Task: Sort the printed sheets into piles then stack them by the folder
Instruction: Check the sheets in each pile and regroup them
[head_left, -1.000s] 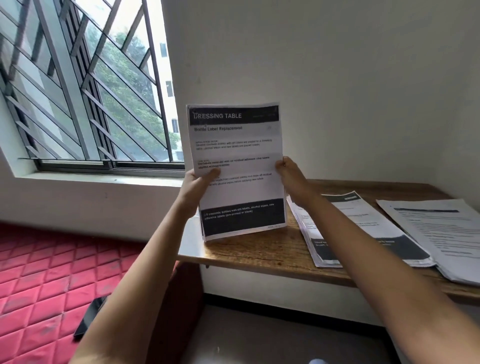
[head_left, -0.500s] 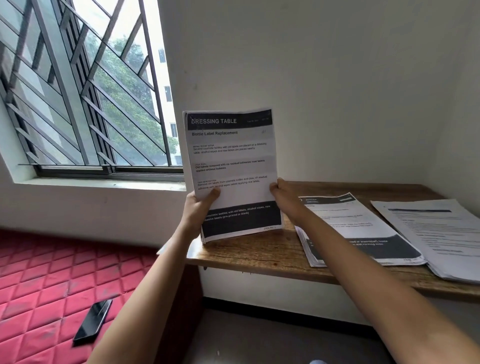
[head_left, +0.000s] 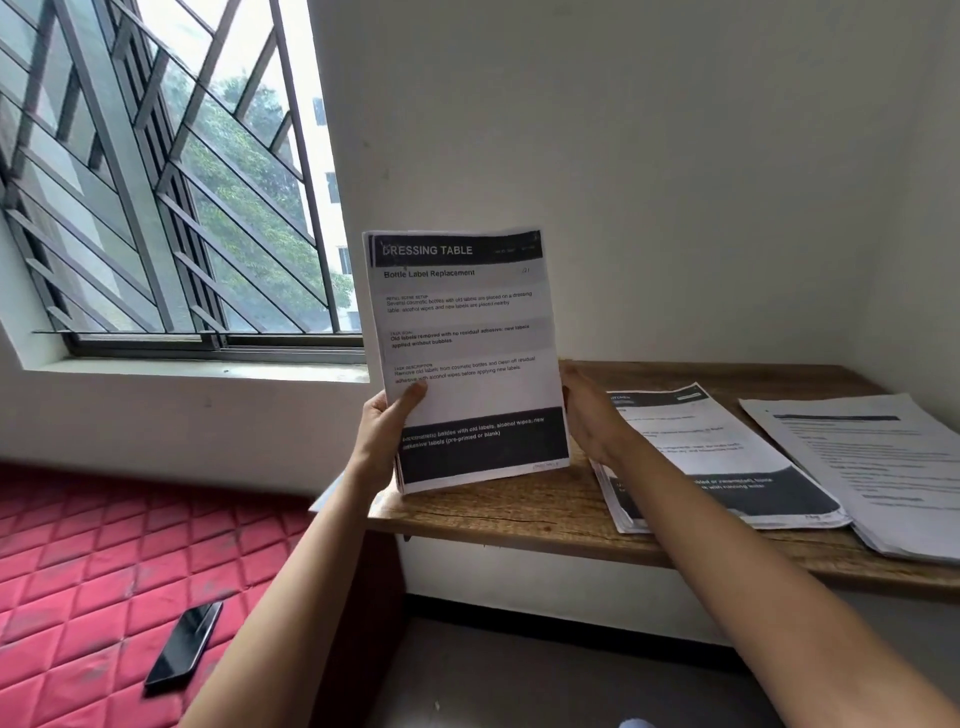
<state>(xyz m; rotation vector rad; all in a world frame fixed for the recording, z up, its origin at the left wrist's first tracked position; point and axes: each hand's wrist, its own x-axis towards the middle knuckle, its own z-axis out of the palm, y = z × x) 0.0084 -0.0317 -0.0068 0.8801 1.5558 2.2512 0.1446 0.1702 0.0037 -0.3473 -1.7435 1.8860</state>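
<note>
As only the left hand (head_left: 382, 434) pinches the upright sheaf (head_left: 467, 353), the right hand (head_left: 592, 415) flat against its edge, it may fan apart and spill.

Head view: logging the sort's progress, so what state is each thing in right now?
DRESSING TABLE sheets: held upright over the wooden shelf.
Left hand: grips their left edge.
Right hand: flat against their right edge.
KITCHEN pile: lying flat.
Right-hand pile: lying flat.
Phone: screen dark.
</note>
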